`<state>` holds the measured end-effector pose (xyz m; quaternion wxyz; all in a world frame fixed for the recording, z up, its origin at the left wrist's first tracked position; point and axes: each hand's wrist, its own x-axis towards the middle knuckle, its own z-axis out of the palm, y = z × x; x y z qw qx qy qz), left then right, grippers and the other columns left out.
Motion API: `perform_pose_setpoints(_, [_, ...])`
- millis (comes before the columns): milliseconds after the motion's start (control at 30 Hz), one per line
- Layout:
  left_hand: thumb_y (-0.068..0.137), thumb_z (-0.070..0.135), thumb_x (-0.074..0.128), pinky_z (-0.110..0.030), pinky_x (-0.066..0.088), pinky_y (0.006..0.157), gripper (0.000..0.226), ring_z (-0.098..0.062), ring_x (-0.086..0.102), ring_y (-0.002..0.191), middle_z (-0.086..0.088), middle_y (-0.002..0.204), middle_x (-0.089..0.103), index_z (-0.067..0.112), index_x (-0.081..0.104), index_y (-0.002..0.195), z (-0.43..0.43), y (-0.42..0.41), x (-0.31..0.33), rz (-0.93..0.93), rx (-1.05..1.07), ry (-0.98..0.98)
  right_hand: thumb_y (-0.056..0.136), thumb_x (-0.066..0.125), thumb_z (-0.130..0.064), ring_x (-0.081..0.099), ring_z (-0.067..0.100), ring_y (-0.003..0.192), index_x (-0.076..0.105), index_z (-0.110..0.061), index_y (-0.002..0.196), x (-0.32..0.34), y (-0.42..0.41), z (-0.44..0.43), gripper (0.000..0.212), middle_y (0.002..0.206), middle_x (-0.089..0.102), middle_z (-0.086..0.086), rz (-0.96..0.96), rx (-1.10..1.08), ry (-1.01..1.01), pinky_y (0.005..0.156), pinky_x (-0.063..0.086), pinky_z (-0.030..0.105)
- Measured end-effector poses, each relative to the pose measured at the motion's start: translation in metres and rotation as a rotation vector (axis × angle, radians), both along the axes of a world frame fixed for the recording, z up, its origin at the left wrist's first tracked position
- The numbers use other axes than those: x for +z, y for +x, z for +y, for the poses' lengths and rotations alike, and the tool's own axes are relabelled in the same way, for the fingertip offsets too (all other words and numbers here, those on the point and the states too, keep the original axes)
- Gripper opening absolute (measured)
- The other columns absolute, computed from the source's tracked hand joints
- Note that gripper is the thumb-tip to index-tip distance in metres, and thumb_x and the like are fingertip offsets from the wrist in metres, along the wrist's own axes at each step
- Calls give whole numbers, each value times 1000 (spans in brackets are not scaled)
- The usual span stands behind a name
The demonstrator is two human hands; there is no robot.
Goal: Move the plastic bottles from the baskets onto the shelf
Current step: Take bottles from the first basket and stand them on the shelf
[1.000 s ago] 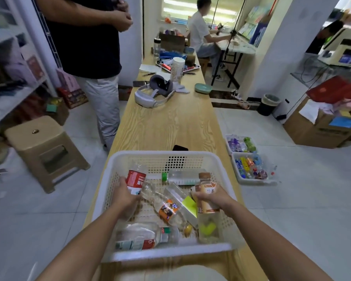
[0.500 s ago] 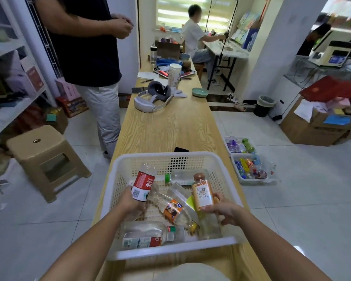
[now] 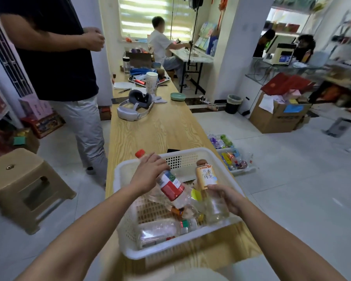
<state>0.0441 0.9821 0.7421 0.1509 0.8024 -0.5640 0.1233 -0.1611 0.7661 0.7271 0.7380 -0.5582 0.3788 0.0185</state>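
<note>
Head view. White basket [image 3: 170,251] sits at 6 o'clock, on the near end of a long wood surface [image 3: 156,128]. Left hand [image 3: 148,175] is over the basket's far-left corner, fingers curled round the upper part of a red-label bottle [image 3: 171,186]. That bottle is tilted, red cap toward 11 o'clock and base toward 5 o'clock, above the heap. Right hand [image 3: 226,197] is at the basket's 3 o'clock side, clamped on the clear lower half of a tea bottle [image 3: 206,177]. The tea bottle is upright, brown cap up, orange label facing the camera; cannot tell if its base touches the basket floor. More bottles lie inside, among them a clear bottle [image 3: 160,232] on its side along the near wall. Floor baskets [image 3: 234,159] with bottles sit at 2 o'clock from the white one, beside the surface. Headset [image 3: 136,107] lies at 12 o'clock, farther along the surface. A standing person [image 3: 59,57] is at 10 o'clock, a stool [image 3: 22,183] at 9 o'clock.
</note>
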Motion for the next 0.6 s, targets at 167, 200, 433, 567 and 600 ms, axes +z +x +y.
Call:
perform_pose_setpoints(167, [76,17,54,-41,21,114,21,-24,55,110,3,100,62,28,66,88,-13,-5,13,-388,-332,12,31,93,-40,65,22,72,60,-2,113,8,-20,33,97,90,66,11,-223,-171,221,58,53,29])
perform_pose_setpoints(200, [76,15,62,-41,20,115,19,-24,54,110,2,101,62,28,65,89,-15,-10,12,-427,-382,21,29,94,-38,65,22,71,60,-2,111,8,-24,39,97,88,66,11,-264,-195,256,59,54,29])
perform_pose_setpoints(433, [74,6,39,-47,21,114,43,-27,47,115,-3,110,62,24,66,102,-16,-50,20,-468,-554,-51,59,86,-36,57,27,86,53,-6,120,7,-60,72,76,98,59,11,-473,-389,480,84,41,43])
perform_pose_setpoints(567, [75,0,58,-50,22,115,44,-28,45,119,-4,119,57,23,61,111,-25,-69,31,-616,-645,-165,56,87,-31,61,32,83,60,-1,110,22,-90,80,67,97,61,15,-522,-367,487,81,46,44])
perform_pose_setpoints(600, [71,1,68,-51,22,115,50,-28,44,120,-4,121,54,24,58,114,-28,-74,35,-642,-661,-180,55,87,-29,63,34,81,62,0,109,25,-99,80,66,95,63,16,-521,-368,470,81,48,44])
